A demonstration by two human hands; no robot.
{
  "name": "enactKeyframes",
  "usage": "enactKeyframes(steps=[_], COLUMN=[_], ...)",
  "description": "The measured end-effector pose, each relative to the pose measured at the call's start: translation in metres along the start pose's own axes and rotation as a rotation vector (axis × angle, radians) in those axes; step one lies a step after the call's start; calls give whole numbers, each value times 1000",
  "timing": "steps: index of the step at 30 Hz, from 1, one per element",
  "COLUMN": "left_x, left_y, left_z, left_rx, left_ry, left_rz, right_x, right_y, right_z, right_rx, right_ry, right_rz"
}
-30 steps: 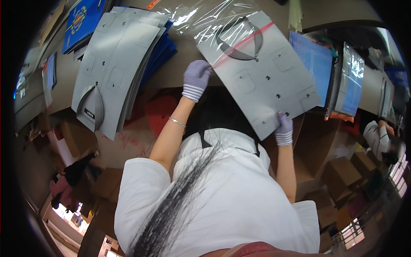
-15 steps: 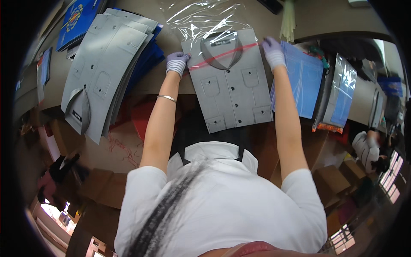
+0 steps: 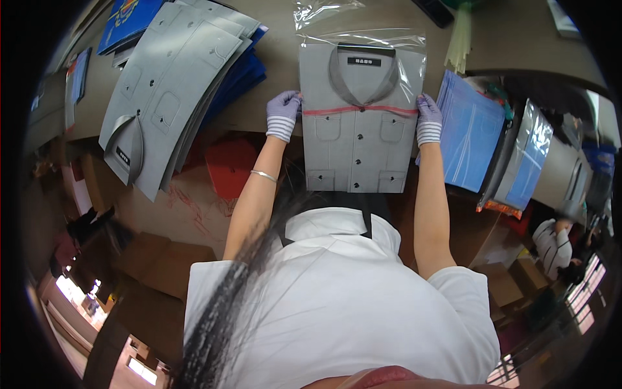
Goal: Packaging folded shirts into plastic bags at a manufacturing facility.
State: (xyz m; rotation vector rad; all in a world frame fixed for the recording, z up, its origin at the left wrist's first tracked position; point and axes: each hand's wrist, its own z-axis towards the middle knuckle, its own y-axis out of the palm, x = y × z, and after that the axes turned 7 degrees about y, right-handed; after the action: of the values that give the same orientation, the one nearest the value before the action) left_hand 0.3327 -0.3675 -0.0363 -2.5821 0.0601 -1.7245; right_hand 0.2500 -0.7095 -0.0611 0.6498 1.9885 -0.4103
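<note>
A flat grey shirt-shaped card (image 3: 357, 149) with a collar, printed pockets and dark buttons lies upright before me at the table edge. Its upper part is inside a clear plastic bag (image 3: 409, 71), whose red-striped mouth crosses the card below the collar. At the left end of that stripe, my left hand (image 3: 284, 111), in a lilac glove with a striped cuff, pinches the bag's edge. My right hand (image 3: 429, 115), gloved alike, has its fingers closed on the bag's edge at the opposite side.
A fanned stack of grey shirt cards (image 3: 168, 84) lies at left over blue sheets (image 3: 236, 87). To the right are blue printed sheets (image 3: 468, 133) and a bagged packet (image 3: 526, 155). Pale strips (image 3: 459, 39) hang beyond; a red stool (image 3: 230, 168) stands below the table.
The bag's mouth has come down the card from a slant to nearly level. Both hands have moved down with it, the right hand more. The card has turned straight.
</note>
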Motion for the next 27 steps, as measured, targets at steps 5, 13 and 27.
enactKeyframes(steps=[5,13,27], left_x=[-10,-52,-67], left_y=[-31,-117,-141], left_z=[-50,-148,-105], left_rx=[-160,-732,-868], left_ry=[49,54,329], left_rz=[245,525,1326], right_x=[20,116,-141], right_y=[-14,-52,47], right_z=[-92,-273,-252], right_rx=[129,6,-133], right_ry=[-5,502,-848], right_rz=[-217,267,-847])
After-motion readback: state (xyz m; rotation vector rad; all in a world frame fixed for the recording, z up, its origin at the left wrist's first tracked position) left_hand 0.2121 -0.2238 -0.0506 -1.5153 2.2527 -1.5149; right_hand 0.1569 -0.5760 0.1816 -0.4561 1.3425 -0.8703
